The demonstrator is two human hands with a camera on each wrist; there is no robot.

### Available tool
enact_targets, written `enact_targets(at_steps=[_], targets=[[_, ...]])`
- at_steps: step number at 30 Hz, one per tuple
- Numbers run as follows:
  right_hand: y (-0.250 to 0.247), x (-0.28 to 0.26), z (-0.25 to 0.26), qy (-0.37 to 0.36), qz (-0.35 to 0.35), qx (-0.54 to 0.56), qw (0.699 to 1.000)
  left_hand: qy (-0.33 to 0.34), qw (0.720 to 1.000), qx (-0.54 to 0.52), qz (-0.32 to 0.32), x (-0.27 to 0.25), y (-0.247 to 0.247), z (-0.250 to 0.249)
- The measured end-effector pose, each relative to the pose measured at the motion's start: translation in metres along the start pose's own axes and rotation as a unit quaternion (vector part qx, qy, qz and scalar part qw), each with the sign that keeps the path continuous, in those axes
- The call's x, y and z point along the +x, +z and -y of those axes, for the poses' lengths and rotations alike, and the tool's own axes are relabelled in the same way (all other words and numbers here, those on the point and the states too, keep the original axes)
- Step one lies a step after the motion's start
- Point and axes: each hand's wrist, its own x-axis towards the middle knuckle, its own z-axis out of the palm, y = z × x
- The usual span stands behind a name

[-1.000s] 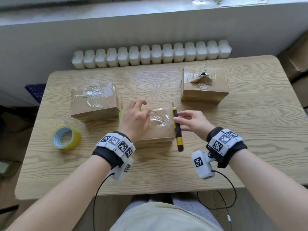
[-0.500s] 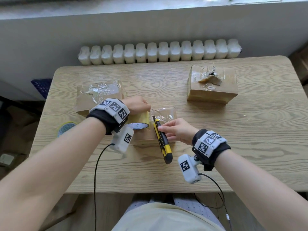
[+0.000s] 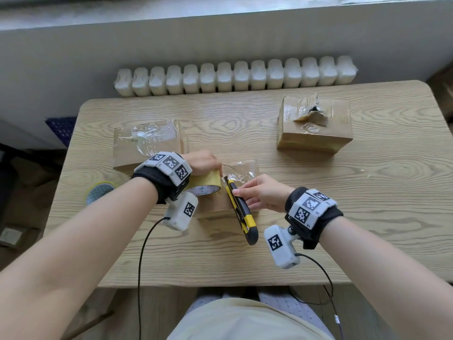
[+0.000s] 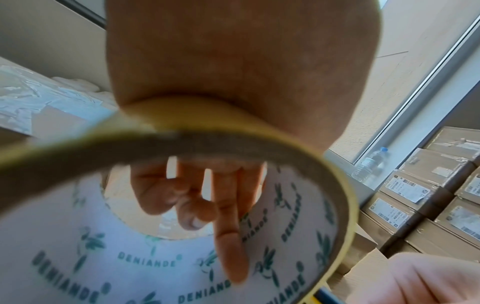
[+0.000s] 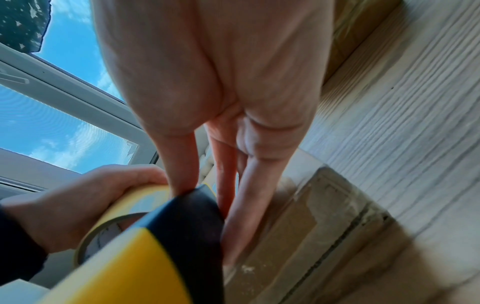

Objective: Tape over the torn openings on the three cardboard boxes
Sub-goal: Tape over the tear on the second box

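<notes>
The left hand [image 3: 201,163] still grips the tape roll [image 3: 205,184] over the middle box [image 3: 241,169]; the right hand [image 3: 263,192] keeps pinching the knife [image 3: 241,212], its blade now close against the roll; the torn box [image 3: 315,126] sits unmoved, far right.

A wooden table [image 3: 367,192] stands before a white radiator [image 3: 235,77].

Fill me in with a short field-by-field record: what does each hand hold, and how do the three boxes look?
left hand: grips the tape roll over the middle box
right hand: holds the utility knife at the tape beside the roll
left box: top covered with clear tape
right box: torn opening uncovered
spare tape roll: on the table, partly hidden by the left arm
</notes>
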Motion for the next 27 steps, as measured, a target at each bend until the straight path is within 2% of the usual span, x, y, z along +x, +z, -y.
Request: enact_targets(at_steps=[8,11,16,20,22,24,26,27], targets=[[-0.009,-0.022,-0.017,0.046,0.04,-0.088,0.994,0.01,1.0,-0.011,-0.02,-0.005,0.002,0.002],[-0.021,-0.033,-0.026,0.047,0.024,-0.13,0.99,0.007,0.999,-0.02,-0.041,-0.011,0.003,0.008],[-0.041,-0.043,-0.028,0.003,-0.052,-0.124,0.991,-0.004,0.997,-0.023,-0.079,-0.021,0.004,0.016],[-0.053,-0.028,-0.034,-0.034,-0.181,-0.085,0.979,-0.009,0.994,-0.017,-0.108,-0.022,0.008,0.019],[-0.062,-0.016,-0.044,-0.012,-0.255,-0.136,0.957,-0.009,0.992,-0.017,-0.124,-0.023,0.012,0.021],[-0.068,-0.008,-0.055,0.032,-0.303,-0.279,0.911,-0.01,0.99,-0.021,-0.137,-0.022,0.015,0.022],[-0.067,0.001,-0.064,0.06,-0.306,-0.4,0.862,-0.017,0.989,-0.027,-0.144,-0.021,0.017,0.025],[-0.066,0.006,-0.068,0.063,-0.298,-0.437,0.846,-0.017,0.989,-0.033,-0.143,-0.02,0.017,0.027]])
